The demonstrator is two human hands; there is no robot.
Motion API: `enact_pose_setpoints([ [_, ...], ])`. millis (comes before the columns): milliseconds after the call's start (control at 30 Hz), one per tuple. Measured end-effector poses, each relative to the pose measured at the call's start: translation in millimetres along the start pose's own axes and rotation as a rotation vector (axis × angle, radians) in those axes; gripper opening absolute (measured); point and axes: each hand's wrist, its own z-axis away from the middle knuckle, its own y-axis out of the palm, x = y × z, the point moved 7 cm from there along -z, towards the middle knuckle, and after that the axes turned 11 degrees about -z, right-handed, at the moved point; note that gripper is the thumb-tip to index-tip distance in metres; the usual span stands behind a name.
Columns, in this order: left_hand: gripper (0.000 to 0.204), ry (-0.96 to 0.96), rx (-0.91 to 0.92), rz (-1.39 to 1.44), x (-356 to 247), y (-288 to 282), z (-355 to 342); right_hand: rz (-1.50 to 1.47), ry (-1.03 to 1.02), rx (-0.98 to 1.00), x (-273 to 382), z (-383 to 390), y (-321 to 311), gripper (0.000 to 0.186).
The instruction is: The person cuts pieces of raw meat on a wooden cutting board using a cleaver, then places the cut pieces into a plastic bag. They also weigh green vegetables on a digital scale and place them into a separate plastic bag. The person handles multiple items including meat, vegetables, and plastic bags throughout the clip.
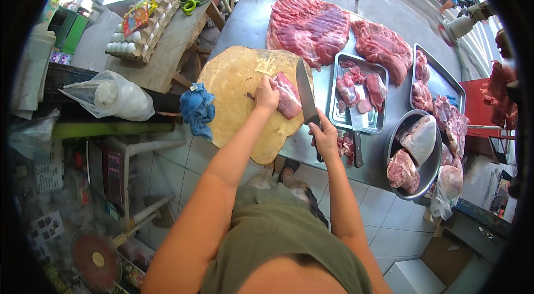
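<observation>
On the round wooden chopping block [228, 83] lies a piece of raw meat [288, 98]. My left hand [267, 94] is closed on its left edge, fingers curled over it. In my right hand [325, 136] is a large kitchen knife [305, 87], gripped by its black handle. The blade points away from me, along the right side of the meat; whether it touches the meat I cannot tell. A crumpled blue cloth [197, 110] hangs at the block's left edge.
A metal tray [337, 119] of meat pieces stands right of the block, a second knife [357, 138] across its rim. Large meat slabs [308, 24] lie beyond. A steel bowl [392, 180] holds more meat at the right. Egg trays [150, 30] sit on the left table.
</observation>
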Motion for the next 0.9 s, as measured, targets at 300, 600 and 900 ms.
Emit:
enact_pose_setpoints([
  [300, 0.068, 0.042, -0.389, -0.406, 2, 10, 47, 0.188, 0.015, 0.16, 13, -34, -1, 0.053],
  [600, 0.086, -0.22, -0.312, -0.589, 7, 44, 45, 0.262, 0.123, 0.322, -2, -66, 13, 0.05],
  [900, 0.08, -0.147, -0.242, -0.621, 5, 43, 49, 0.214, 0.259, 0.344, -15, -30, -14, 0.053],
])
